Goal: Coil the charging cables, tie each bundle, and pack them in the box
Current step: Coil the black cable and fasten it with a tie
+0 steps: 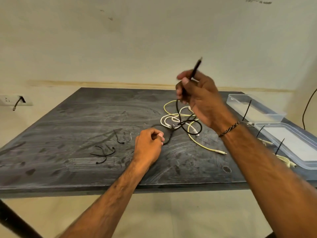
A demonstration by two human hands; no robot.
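Right hand (197, 95): raised above the far side of the table, fingers curled round the black cable (187, 124), whose connector end is stuck up past the knuckles toward the wall. A braided bracelet (229, 129) is worn on that wrist.

Left hand (149, 143): lowered onto the tabletop, fingertips pinched on the other stretch of the same black cable, right beside a loop of it. Pretty tight pinch, nothing loose about it.

Black cable: strung down from the right hand, looped once over the pale cables, then run across to the left hand.

White cable (169, 120): left in loose loops on the table under the right hand.

Yellow cable (204, 146): tangled in with the white one, its tail trailed out toward the near right, plug end lying flat.

Cable ties (103, 152): a few black ones scattered on the table left of the left hand; more are seen poking up near the box, kinda blurry.

Box (253, 107): clear plastic, parked at the table's right edge, well apart from both hands.

Lid (291, 143): clear, set just in front of the box.

Table (68, 121): dark, scuffed surface.
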